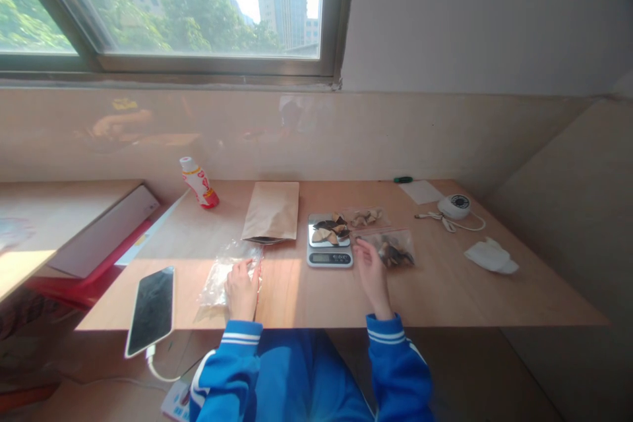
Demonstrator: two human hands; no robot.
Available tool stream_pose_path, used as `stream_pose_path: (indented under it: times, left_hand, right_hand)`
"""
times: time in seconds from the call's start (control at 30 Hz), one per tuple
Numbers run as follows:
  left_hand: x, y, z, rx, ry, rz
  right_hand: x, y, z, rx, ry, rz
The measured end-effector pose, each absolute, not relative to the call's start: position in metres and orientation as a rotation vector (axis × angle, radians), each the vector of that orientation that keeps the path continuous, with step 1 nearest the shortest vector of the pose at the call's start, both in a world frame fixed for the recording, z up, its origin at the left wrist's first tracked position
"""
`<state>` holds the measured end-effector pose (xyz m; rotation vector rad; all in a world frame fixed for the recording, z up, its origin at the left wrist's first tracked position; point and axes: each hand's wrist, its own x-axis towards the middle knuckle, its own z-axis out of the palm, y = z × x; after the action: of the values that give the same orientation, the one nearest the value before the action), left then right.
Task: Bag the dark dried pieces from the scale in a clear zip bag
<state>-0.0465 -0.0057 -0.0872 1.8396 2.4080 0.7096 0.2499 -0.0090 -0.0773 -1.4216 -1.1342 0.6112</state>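
Note:
My left hand (pixel 242 288) lies flat on an empty clear plastic bag (pixel 225 271) near the table's front edge. My right hand (pixel 370 271) hovers with fingers apart beside a small digital scale (pixel 329 251), whose pan carries dark and pale dried pieces (pixel 330 229). Just right of that hand lies a clear bag of dark dried pieces (pixel 395 250). Another clear bag with pale pieces (pixel 366 216) lies behind it. A brown paper pouch (pixel 271 211) rests left of the scale. Both sleeves are blue with white stripes.
A phone (pixel 151 310) on a cable overhangs the wooden table (pixel 445 290) at the front left. A small red and white bottle (pixel 198 182) leans at the back. At the right are a round white device (pixel 455 206) with cord, crumpled white tissue (pixel 491 256), paper and a green pen (pixel 402 179).

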Motion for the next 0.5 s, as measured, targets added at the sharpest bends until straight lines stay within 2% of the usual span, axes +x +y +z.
stream_pose_path:
  times: [0.2,0.37,0.5]
  left_hand:
    - [-0.048,-0.017,-0.072,1.834,2.334,0.727]
    - [-0.017,-0.053,-0.051,1.815,2.066,1.175]
    - [0.012,-0.067,-0.040,1.720,1.792,1.330]
  right_hand:
    - [0.231,-0.038,-0.065,-1.378,-1.299,0.860]
    - [0.174,-0.044,-0.054,-1.286,-1.408,1.083]
    - [0.135,-0.050,-0.054,-1.175,-1.370,1.215]
